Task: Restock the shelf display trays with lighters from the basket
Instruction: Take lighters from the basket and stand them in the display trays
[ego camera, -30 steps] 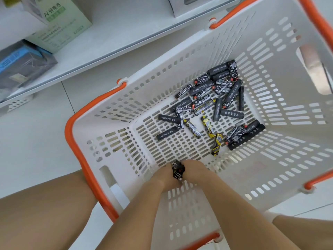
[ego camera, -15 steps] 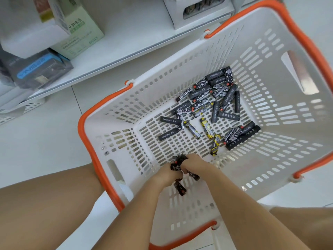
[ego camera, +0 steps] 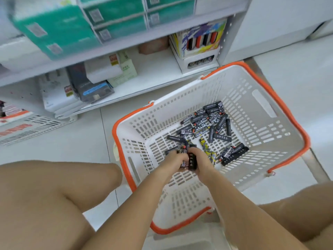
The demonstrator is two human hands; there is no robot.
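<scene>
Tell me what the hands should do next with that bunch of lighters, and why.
Probably lift the bunch of lighters out of the basket toward the display tray on the shelf: both the left hand and right hand already grip them together.

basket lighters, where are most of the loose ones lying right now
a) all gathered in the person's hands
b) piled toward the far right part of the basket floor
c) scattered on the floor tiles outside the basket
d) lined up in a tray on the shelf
b: the loose lighters lie heaped on the far right part of the floor of the basket, while the left hand and right hand grip only a small bunch of lighters near the front.
</scene>
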